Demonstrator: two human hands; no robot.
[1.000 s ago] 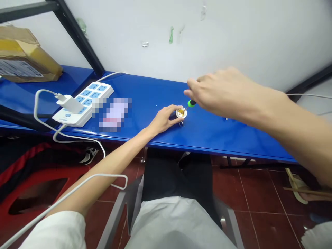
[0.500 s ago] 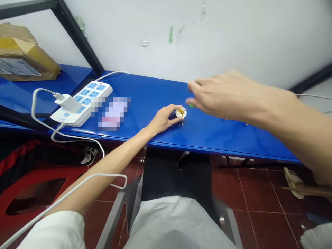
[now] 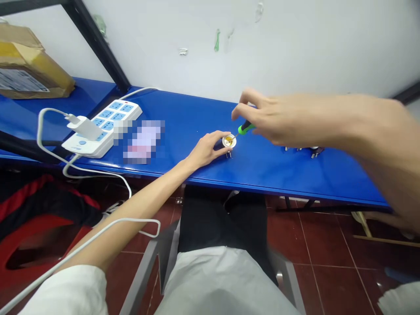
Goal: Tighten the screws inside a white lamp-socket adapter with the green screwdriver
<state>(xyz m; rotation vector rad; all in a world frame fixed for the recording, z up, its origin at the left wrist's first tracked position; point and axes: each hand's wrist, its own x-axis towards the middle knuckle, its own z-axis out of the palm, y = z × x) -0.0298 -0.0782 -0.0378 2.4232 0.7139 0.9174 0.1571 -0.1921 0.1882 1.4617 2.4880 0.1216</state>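
My left hand (image 3: pixel 210 151) pinches a small white lamp socket (image 3: pixel 233 141) between thumb and fingers, against the blue table. Its round opening faces up with yellowish metal inside, and two thin metal prongs (image 3: pixel 229 155) stick out toward me. In my right hand (image 3: pixel 265 116) is a screwdriver (image 3: pixel 243 127) with a green and black handle. Its shaft slants down to the left, and the tip reaches into the socket's opening. Part of the handle is hidden by my fingers.
A white power strip (image 3: pixel 110 114) with a plugged-in charger (image 3: pixel 85 129) stands at the left, beside a blurred-out flat object (image 3: pixel 144 140). Small parts with metal prongs (image 3: pixel 315 152) lie under my right forearm. A cardboard box (image 3: pixel 29 65) sits far left. A white cable (image 3: pixel 98 238) crosses my left arm.
My right hand has shifted and its fingers have loosened and spread, showing more of the screwdriver's handle. The forearm has swung, uncovering pronged parts at the right. My left hand holds the socket as before.
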